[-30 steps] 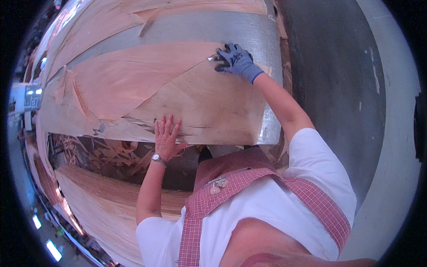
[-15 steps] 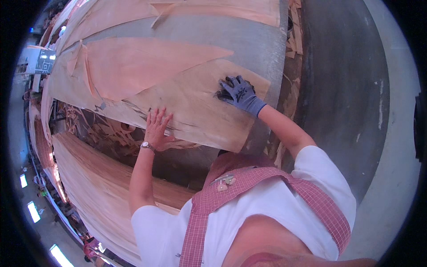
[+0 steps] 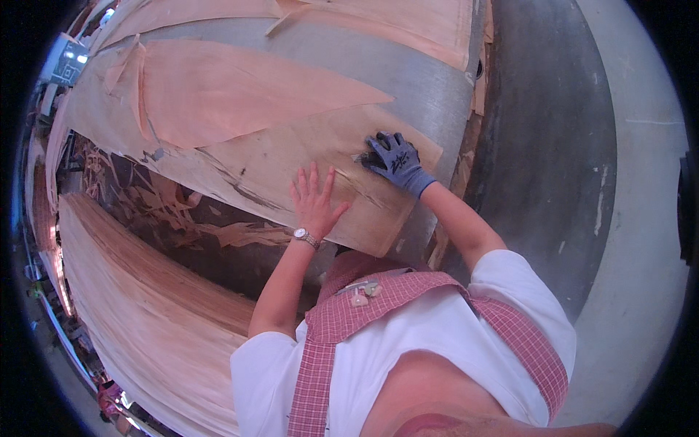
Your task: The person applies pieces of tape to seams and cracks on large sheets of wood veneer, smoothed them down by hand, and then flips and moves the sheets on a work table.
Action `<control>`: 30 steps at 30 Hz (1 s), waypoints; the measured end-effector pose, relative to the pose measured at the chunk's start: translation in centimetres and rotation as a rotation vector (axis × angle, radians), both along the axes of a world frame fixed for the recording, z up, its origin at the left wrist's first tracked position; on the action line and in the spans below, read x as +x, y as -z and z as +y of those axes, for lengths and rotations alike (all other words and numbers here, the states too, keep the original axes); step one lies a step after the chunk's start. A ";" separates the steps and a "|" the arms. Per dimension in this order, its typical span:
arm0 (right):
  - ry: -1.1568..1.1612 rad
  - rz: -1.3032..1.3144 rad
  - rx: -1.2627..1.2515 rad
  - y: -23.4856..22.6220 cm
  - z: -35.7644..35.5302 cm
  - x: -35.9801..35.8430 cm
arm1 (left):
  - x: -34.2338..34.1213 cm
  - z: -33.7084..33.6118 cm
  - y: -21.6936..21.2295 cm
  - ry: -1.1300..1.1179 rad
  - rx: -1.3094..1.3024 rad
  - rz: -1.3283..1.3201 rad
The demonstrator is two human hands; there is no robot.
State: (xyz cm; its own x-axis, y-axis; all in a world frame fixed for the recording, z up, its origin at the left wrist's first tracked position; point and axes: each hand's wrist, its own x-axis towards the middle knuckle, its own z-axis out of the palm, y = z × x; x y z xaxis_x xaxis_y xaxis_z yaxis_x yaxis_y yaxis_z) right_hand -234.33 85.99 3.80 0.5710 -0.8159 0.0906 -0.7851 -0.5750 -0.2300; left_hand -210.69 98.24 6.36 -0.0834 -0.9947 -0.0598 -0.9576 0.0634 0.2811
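Observation:
A tan wood veneer sheet [image 3: 284,171] lies on a grey metal-topped table, its near edge by my apron. My left hand [image 3: 315,207], bare with a wristwatch [image 3: 301,234], rests on the sheet near that edge, fingers spread. Farther right, my right hand [image 3: 399,162] wears a blue-grey glove with dark fingertips. It presses on the sheet with the fingers apart, holding nothing. Dark splits and a small ridge mark the veneer between and beside my hands. A pinkish veneer piece [image 3: 233,87] with a pointed right end overlaps the sheet's far side.
More pink veneer [image 3: 393,25] covers the table's far end, beyond a bare metal strip [image 3: 349,54]. A tall veneer stack [image 3: 145,284] stands at the left. Torn scraps [image 3: 171,211] fill the gap between stack and table. Dark flooring [image 3: 546,146] runs along the right.
My left hand has slid right along the sheet, closer to my right hand. The right hand has shifted slightly right and down. The view has moved a little.

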 end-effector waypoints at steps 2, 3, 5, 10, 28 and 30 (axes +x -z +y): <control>-0.001 -0.007 0.001 -0.2 -0.3 0.1 | 0.0 0.0 0.3 -0.006 -0.004 -0.009; -0.004 -0.009 -0.003 -0.2 -0.4 0.1 | 0.0 0.0 0.4 -0.010 -0.007 -0.014; -0.002 -0.011 0.003 -0.2 -0.4 0.2 | 0.0 0.0 0.4 -0.014 -0.004 -0.009; -0.008 -0.004 -0.015 -0.2 -0.5 0.2 | -0.5 -0.4 -0.3 -0.015 -0.018 0.019; -0.019 -0.109 -0.091 -2.5 -5.7 3.0 | -2.5 -2.0 0.4 0.019 0.015 -0.012; -0.093 -0.095 -0.128 -2.5 -8.8 4.2 | -2.8 -2.2 0.4 0.025 -0.017 -0.007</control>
